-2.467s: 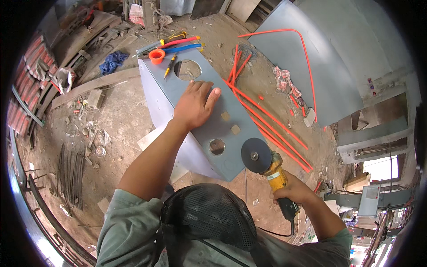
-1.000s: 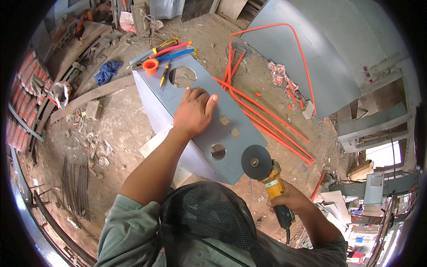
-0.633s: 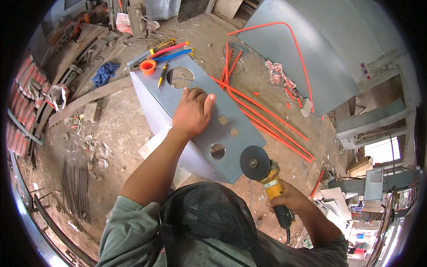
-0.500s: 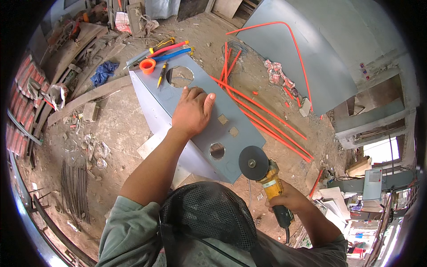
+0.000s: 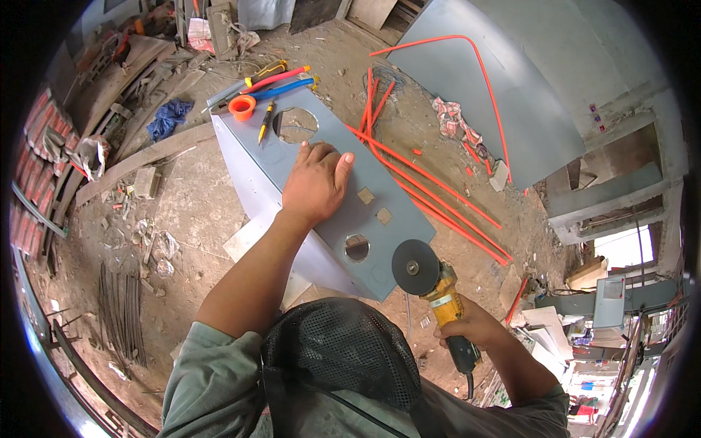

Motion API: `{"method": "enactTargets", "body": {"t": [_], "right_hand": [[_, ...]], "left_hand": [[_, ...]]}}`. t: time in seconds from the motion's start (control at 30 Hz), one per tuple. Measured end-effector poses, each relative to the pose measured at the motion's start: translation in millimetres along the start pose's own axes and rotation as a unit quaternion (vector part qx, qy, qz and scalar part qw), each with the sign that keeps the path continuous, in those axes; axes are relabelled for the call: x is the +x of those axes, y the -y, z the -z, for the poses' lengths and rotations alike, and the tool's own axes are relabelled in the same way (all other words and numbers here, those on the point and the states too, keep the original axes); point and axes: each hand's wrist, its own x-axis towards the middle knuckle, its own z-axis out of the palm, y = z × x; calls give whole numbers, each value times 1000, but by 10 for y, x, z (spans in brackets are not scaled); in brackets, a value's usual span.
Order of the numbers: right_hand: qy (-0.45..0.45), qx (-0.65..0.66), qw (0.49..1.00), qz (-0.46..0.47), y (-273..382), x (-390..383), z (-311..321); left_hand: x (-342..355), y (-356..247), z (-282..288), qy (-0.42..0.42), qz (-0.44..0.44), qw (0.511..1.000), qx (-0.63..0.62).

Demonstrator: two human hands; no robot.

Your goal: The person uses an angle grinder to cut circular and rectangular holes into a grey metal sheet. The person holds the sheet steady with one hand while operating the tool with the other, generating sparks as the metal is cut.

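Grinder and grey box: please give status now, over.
Left hand flat on grey metal box. Right hand grips yellow angle grinder, disc at box's near corner. Orange pipes lie beside box.

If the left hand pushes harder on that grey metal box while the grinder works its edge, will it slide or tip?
Probably neither easily. The grey metal box lies long and low on the dirt floor, so tipping looks unlikely. The left hand presses flat mid-panel; the thin, holed sheet may flex or rattle. The loose orange cup could roll off.
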Motion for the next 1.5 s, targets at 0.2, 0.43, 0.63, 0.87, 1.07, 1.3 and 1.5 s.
{"method": "enactTargets", "body": {"t": [0.2,0.43,0.63,0.87,1.07,1.3,1.5], "right_hand": [[-3,-9,1000,-2,-1,24,24],[-3,-23,1000,0,-7,42,46],[8,-22,1000,-12,17,48,67],[-4,-53,998,24,13,65,53],[7,-48,999,19,57,72,80],[-15,-88,995,40,219,30,198],[-10,-83,996,27,308,-12,295]], "left_hand": [[-1,-3,4,-6,-1,1000,-1],[-13,-3,-1,-17,-5,1000,9],[-7,2,8,-12,-6,1000,12],[-19,10,-1,-5,2,1000,16],[-16,5,25,-3,4,1000,7],[-23,-5,37,-2,10,1000,-8],[-21,-5,26,-3,13,1000,-9]]}}
